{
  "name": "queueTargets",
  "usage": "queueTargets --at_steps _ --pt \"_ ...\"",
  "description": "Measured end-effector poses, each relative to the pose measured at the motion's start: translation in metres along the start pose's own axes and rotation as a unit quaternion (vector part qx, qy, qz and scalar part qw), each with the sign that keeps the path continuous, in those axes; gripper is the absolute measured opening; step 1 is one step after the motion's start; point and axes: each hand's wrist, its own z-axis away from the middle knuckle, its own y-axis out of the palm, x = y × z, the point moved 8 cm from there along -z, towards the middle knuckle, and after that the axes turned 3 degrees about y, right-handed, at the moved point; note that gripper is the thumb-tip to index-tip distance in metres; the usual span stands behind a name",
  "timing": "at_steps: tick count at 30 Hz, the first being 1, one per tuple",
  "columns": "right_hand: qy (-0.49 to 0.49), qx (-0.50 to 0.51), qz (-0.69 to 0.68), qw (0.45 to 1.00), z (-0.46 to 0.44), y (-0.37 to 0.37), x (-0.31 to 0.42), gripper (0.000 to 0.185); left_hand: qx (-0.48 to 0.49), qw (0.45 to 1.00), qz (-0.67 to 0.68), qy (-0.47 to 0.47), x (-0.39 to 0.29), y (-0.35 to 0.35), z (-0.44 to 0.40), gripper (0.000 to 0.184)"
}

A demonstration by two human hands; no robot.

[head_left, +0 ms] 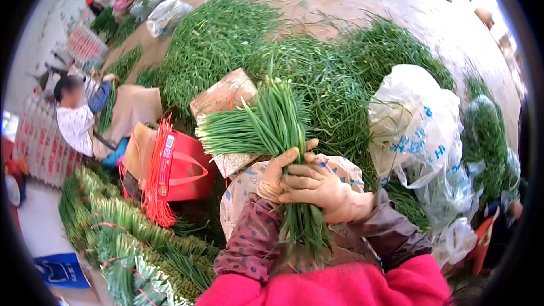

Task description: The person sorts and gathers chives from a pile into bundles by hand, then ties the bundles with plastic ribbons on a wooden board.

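Observation:
A bunch of long green stalks [277, 113] stands upright in front of my body, its pale ends up and its dark leaves hanging below my hands. My left hand [277, 174] is wrapped round it from the left. From the right, my right hand [320, 190] grips the same bunch, its fingers closed across the stalks. Behind it, more stalks [229, 131] lie sideways on a patterned board [226, 95]. Red ties [160, 175] hang over a red box [190, 170] to the left.
Loose greens [221, 39] are heaped ahead. Tied bundles [136, 238] line the lower left. Plastic bags [413, 130] stand at the right. A person [76, 110] sits at the left beside stacked crates [45, 141]; other people are farther back.

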Motion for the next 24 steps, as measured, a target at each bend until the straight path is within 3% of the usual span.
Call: queueTargets --at_steps 1,2,3,4,6,7,9,12,13,14,16,18,19,20,22,23,24 --pt "0.034 0.031 -0.204 0.978 0.013 -0.004 -0.007 0.044 -0.036 0.999 -0.03 0.008 0.002 -0.008 0.004 0.044" --pt "0.06 0.059 -0.4 0.913 0.03 -0.006 -0.01 0.043 -0.072 0.995 -0.06 0.016 0.003 -0.015 0.008 0.041" --pt "0.265 0.091 -0.593 0.755 0.062 0.016 -0.035 0.049 -0.063 0.995 -0.079 -0.003 0.004 -0.013 0.012 0.039" --pt "0.249 -0.042 -0.664 0.704 0.061 0.017 -0.052 0.057 -0.062 0.989 -0.135 0.017 0.002 -0.023 0.013 0.038" --pt "0.385 -0.057 -0.535 0.75 0.078 0.03 -0.071 0.051 -0.019 0.973 -0.229 0.003 0.008 0.001 0.021 0.04" --pt "0.354 -0.052 -0.497 0.791 0.077 0.041 -0.073 0.055 -0.001 0.964 -0.266 -0.005 0.012 0.004 0.024 0.044" --pt "0.245 -0.051 -0.682 0.687 0.072 0.074 -0.079 0.071 -0.004 0.943 -0.326 -0.066 0.027 0.024 0.033 0.047" --pt "0.158 -0.178 -0.793 0.561 0.063 0.057 -0.081 0.083 0.006 0.911 -0.389 -0.137 0.041 0.02 0.048 0.046" --pt "0.167 -0.23 -0.798 0.531 0.074 0.064 -0.101 0.083 -0.019 0.898 -0.395 -0.193 0.048 0.016 0.057 0.045" --pt "0.148 -0.218 -0.833 0.486 0.082 0.059 -0.105 0.067 -0.043 0.881 -0.4 -0.247 0.054 0.01 0.066 0.045" --pt "0.131 -0.395 -0.817 0.4 0.108 0.047 -0.136 0.056 -0.043 0.88 -0.384 -0.278 0.061 0.004 0.074 0.045" --pt "0.166 -0.412 -0.812 0.379 0.124 0.031 -0.138 0.062 -0.047 0.871 -0.377 -0.312 0.07 -0.004 0.083 0.045" --pt "0.179 -0.41 -0.788 0.423 0.13 0.03 -0.152 0.074 -0.057 0.874 -0.37 -0.309 0.075 -0.002 0.085 0.048" --pt "0.216 -0.431 -0.757 0.44 0.136 0.024 -0.15 0.063 -0.059 0.873 -0.366 -0.317 0.078 -0.006 0.087 0.048" --pt "0.224 -0.367 -0.704 0.565 0.137 0.015 -0.154 0.042 -0.042 0.883 -0.344 -0.318 0.086 -0.011 0.093 0.051" --pt "0.352 -0.379 -0.647 0.56 0.142 0.014 -0.152 0.03 -0.062 0.886 -0.341 -0.306 0.089 -0.013 0.095 0.048" --pt "0.428 -0.368 -0.561 0.605 0.148 0.017 -0.159 0.033 -0.065 0.886 -0.338 -0.311 0.092 -0.015 0.097 0.048"
